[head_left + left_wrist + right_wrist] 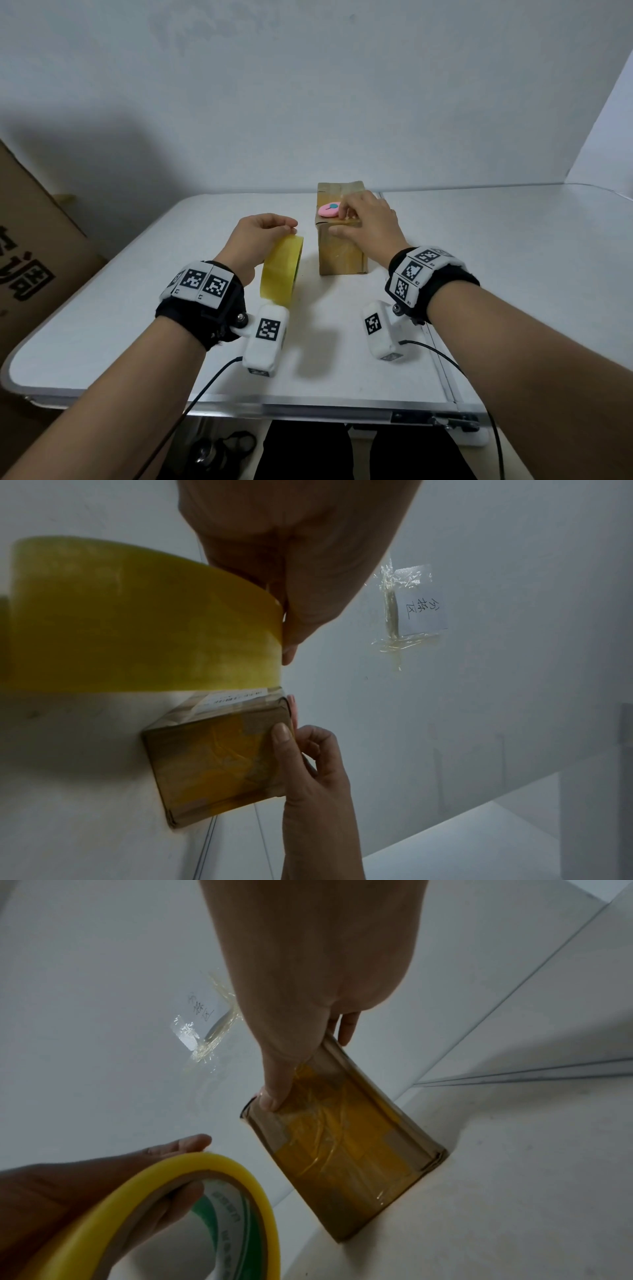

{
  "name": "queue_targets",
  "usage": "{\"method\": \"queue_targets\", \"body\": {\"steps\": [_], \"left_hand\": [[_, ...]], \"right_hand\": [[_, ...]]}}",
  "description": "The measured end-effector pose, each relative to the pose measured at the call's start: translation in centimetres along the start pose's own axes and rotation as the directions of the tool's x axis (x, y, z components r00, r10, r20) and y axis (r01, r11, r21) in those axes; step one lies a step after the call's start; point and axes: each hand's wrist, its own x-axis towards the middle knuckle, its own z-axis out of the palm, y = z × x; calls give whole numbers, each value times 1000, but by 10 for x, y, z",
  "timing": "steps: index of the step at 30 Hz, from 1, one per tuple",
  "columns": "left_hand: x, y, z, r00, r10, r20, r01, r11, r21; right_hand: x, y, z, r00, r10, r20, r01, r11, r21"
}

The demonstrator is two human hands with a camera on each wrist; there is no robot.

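Left grip: left hand (260, 236) closed on the tape roll (282, 270), fingers through the core, thumb over the outer rim.
Roll: on edge, just left of the box (342, 260), not touching it; whether it rests on the table (479, 257) I cannot tell.
Right grip: right hand (366, 222) pinches the box's near top edge, thumb on the front face, fingers curled over the top beside a pink disc (329, 210).
Box: upright at mid-table, faces already crossed with yellow tape.
Step, as judged: bringing the roll over to start a strip.
Doing it well: find the loose end first, as none shows. Pin the box while pulling, since it looks easy to tip. Lay the strip flat.
Risk: the disc sliding off.
Around: big carton (34, 246) at the table's left; taped paper note (419, 601) on the wall.
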Motion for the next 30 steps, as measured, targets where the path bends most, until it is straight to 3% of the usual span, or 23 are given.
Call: {"method": "queue_targets", "body": {"steps": [6, 9, 13, 18, 24, 30], "left_hand": [[-7, 4, 0, 999, 12, 49, -13, 1000, 19], [-14, 9, 1, 989, 30, 143, -36, 998, 41], [-25, 21, 12, 937, 44, 346, -68, 996, 58], [-25, 37, 59, 887, 65, 456, -41, 997, -61], [-15, 43, 132, 905, 66, 421, 65, 955, -289], [-6, 39, 171, 924, 69, 377, 67, 939, -337]], "right_hand": [[-4, 1, -4, 1000, -3, -10, 4, 992, 129], [-3, -1, -13, 1000, 19, 16, -22, 982, 190], [-4, 6, -36, 998, 52, 28, -57, 955, 292], [-8, 28, -66, 981, 189, -51, -147, 885, 441], [-24, 66, -85, 945, 293, 149, -328, 849, 414], [-48, 91, -101, 943, 325, 70, -322, 839, 439]]}}
